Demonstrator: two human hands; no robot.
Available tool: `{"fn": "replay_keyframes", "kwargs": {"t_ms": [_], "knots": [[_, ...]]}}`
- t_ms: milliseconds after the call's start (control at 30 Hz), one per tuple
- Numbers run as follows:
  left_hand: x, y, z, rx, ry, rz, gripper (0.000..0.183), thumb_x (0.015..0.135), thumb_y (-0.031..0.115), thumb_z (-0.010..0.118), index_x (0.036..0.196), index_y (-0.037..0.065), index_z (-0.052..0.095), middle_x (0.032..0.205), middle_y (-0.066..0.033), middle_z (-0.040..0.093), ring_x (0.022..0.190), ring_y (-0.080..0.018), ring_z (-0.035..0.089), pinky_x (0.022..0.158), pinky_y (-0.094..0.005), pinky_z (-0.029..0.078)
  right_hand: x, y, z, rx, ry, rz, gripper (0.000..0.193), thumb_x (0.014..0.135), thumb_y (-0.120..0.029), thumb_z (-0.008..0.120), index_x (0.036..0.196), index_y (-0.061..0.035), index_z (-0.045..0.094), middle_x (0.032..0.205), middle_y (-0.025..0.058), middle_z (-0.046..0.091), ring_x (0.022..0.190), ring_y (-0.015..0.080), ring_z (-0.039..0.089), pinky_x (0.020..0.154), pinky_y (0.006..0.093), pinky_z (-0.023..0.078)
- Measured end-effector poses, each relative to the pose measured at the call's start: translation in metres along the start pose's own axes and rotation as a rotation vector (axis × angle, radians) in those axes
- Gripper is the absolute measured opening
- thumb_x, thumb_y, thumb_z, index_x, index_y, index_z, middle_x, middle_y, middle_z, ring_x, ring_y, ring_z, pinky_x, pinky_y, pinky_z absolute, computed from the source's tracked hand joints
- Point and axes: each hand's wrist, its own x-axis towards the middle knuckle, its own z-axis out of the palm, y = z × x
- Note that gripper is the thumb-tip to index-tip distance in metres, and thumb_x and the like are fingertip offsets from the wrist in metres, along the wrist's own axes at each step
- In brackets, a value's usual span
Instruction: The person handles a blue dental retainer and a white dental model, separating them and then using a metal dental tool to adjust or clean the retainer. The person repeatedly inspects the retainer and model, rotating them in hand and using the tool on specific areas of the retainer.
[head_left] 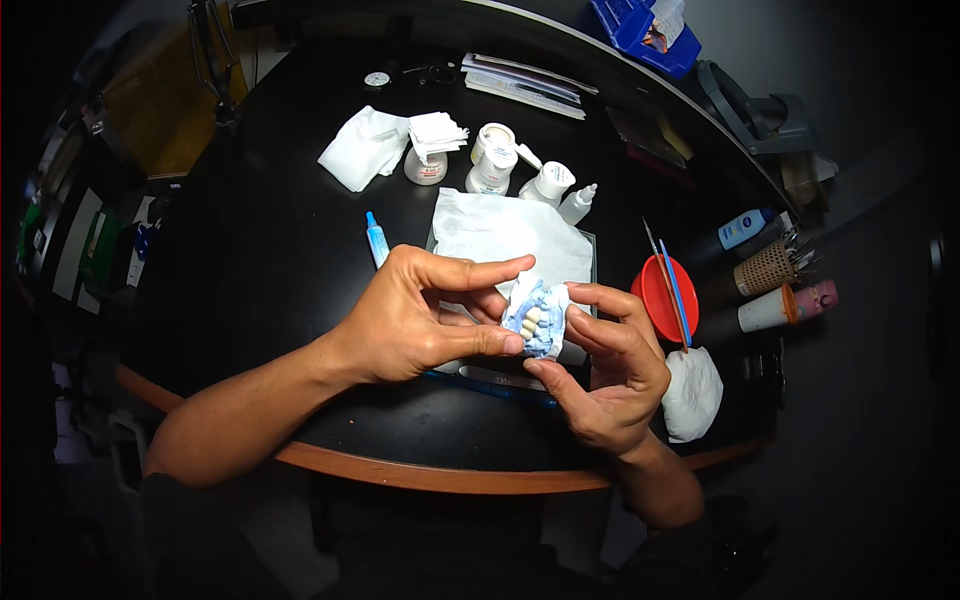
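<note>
Between both hands, above the desk, is a dental model point(541, 314) of blue and white plaster, with a few cream-coloured teeth facing up at me. My left hand point(410, 312) pinches it from the left side, thumb low near the teeth and index finger along the top. On the other side, my right hand point(615, 365) grips it with fingers on the right edge and the thumb under the lower edge. Beneath the hands lies a white paper sheet point(505, 225) on a flat plate, partly covered by them. A blue tube or pen point(376, 240) rests beyond my left hand.
A red bowl point(655, 305) with thin brushes point(683, 290) across it stands right, above a wad of white tissue point(693, 395). White jars point(491, 165), a dropper bottle point(578, 204) and folded tissues point(365, 148) sit at the back. The desk's wooden edge point(430, 475) runs near me.
</note>
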Motion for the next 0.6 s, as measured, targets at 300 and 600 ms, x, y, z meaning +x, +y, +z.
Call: {"fn": "replay_keyframes", "kwargs": {"t_ms": [300,600], "knots": [[-0.0007,-0.0036,-0.0024,0.051,0.004,0.023,0.063,0.077,-0.003,0.087,0.135,0.004,0.064,0.097,-0.0050,0.069,0.090,-0.0070,0.067,0.083,-0.0205,0.063,0.0006,0.0002,-0.0003,-0.020,-0.026,-0.009,0.046,0.072,0.005,0.088,0.113,0.0048,0.069,0.125,0.0251,0.061,0.116,0.0305,0.067,0.091,0.0343,0.063],[0.0008,-0.0031,-0.0021,-0.005,-0.009,0.019,0.061,0.081,-0.002,0.084,0.137,-0.002,0.061,0.097,-0.0088,0.072,0.089,-0.0106,0.072,0.081,-0.0204,0.063,0.0030,-0.0026,-0.0002,-0.012,-0.044,0.016,0.049,0.074,0.005,0.086,0.120,0.0058,0.069,0.126,0.0251,0.060,0.115,0.0316,0.067,0.092,0.0352,0.063]]}}
